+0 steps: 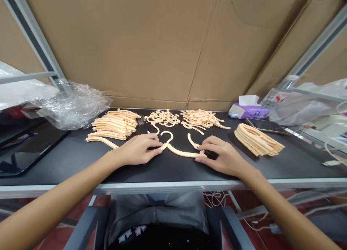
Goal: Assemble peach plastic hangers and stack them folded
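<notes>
A cream plastic hanger [183, 153] with a curved hook lies over the black table, in front of my body. My left hand [141, 149] pinches it close to the hook, at the middle joint. At the hanger's right end, my right hand [221, 154] has its thumb on the arm's tip and its fingers on a short curved piece [192, 141] that points up and away. Behind are a pile of small hooks [162, 117] and a pile of short curved pieces [200, 119]. Stacked long arms [115, 124] sit at the left.
Folded hanger parts [257, 139] are stacked at the right, near a phone [267, 126] and a purple tissue pack [248, 111]. Clear plastic wrap [76, 105] and a dark tablet-like device [29, 149] lie left. Cardboard [135, 47] stands behind the table.
</notes>
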Available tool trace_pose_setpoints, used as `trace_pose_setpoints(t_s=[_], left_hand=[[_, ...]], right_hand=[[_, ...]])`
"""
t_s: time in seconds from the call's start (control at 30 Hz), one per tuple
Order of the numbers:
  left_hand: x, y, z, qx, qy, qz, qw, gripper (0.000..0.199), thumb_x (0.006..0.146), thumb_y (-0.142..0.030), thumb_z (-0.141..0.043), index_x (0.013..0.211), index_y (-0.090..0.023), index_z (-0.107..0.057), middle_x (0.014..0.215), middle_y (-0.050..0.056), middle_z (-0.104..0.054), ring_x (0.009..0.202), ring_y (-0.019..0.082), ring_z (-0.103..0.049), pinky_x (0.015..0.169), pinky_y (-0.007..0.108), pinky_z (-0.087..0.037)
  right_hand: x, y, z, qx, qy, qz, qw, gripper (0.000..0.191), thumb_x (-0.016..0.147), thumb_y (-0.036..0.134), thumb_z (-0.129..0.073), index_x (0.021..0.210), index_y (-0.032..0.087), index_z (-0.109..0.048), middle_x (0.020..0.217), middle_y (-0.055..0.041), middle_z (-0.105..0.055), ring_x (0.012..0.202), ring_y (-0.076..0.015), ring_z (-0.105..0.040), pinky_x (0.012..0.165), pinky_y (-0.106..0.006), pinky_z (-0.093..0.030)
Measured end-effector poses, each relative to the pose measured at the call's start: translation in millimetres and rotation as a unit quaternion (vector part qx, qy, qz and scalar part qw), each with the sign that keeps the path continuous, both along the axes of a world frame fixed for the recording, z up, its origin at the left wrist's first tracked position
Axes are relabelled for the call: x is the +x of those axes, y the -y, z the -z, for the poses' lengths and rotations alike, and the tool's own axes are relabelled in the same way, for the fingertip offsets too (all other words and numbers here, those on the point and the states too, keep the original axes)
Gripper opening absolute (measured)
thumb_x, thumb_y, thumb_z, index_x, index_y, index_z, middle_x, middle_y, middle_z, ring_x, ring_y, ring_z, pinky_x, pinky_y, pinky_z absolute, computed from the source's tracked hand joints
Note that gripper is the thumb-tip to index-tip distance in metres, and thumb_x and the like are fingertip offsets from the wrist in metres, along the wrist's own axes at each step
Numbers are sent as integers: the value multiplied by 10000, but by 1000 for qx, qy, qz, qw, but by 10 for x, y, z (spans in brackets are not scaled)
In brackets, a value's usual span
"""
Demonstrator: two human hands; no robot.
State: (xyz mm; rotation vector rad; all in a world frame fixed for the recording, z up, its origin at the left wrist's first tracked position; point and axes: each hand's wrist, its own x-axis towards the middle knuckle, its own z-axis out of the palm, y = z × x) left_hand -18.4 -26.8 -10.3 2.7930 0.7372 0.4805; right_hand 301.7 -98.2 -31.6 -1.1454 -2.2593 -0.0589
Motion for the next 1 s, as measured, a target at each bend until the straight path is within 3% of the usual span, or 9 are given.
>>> trace_pose_setpoints(t_s=[0.1, 0.3, 0.63, 0.87, 1.0], left_hand=[[6, -2, 4, 3, 2, -3, 1000, 296, 999, -326, -479, 1109, -199, -723, 1042, 60, -656, 874, 161, -636, 763, 257, -475], [-10, 15, 1, 16, -4, -7, 1000, 302, 977, -333, -493, 1129, -194, -715, 1060, 61, -661, 888, 169, -650, 753, 262, -483], [-84, 5, -84, 101, -20, -10, 995, 276, 677, -103, -555, 874, -190, -727, 917, 33, -680, 857, 203, -597, 749, 324, -456], [-54, -3, -71, 118, 34, 25, 992, 331, 712, -15, -516, 845, -204, -753, 944, 50, -654, 904, 201, -558, 777, 311, -473], [-51, -13, -23, 83, 46, 39, 995, 354, 784, -21, -501, 926, -206, -767, 989, 59, -637, 908, 178, -598, 796, 292, -497]], right_hand=[[-20, -4, -7, -17, -33, -34, 999, 183, 893, 351, -689, 1011, 214, -722, 947, -78, -699, 873, -202, -659, 772, -348, -565], [-43, -14, -4, -26, -43, -38, 998, 185, 945, 243, -601, 1102, 216, -696, 977, -74, -728, 904, -203, -669, 795, -354, -562], [-41, -6, -33, -44, -27, -33, 998, 243, 976, 233, -517, 1123, 217, -711, 1020, -100, -663, 961, -209, -647, 854, -380, -568], [-36, -17, -20, -19, -8, -28, 999, 260, 960, 185, -527, 1123, 205, -727, 1029, -105, -646, 963, -204, -634, 855, -374, -561], [-36, -8, -32, -20, -5, -35, 999, 280, 967, 182, -510, 1127, 224, -736, 1043, -102, -645, 976, -204, -637, 864, -373, -561]])
